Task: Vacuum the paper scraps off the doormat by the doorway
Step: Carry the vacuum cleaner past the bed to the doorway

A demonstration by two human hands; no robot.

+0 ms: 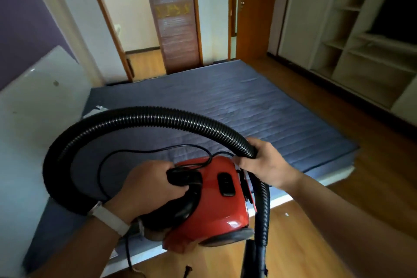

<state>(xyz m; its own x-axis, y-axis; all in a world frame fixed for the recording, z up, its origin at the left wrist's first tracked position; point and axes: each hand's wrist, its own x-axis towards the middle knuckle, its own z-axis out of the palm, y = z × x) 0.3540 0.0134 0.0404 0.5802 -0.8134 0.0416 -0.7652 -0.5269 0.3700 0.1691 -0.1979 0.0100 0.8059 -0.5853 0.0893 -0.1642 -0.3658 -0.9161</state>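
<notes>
A small red canister vacuum [216, 207] hangs in front of me, above the wooden floor. My left hand [144, 189] grips its black carry handle [184, 178] together with a loop of the black power cord [126, 153]. The black ribbed hose [140, 117] arcs from the vacuum's left side, over the top, to my right hand [264, 162], which grips it. Below that hand the hose drops to a dark nozzle tube [252, 257] at the bottom edge. No doormat or paper scraps show clearly; a doorway [144, 61] lies at the back.
A blue quilted mattress [237, 106] on a low bed base fills the middle. A white headboard panel [33, 115] stands on the left. Open shelving [352, 36] lines the right wall. Wooden floor [352, 165] runs to the right of the bed. A small white fleck [286, 214] lies on the floor.
</notes>
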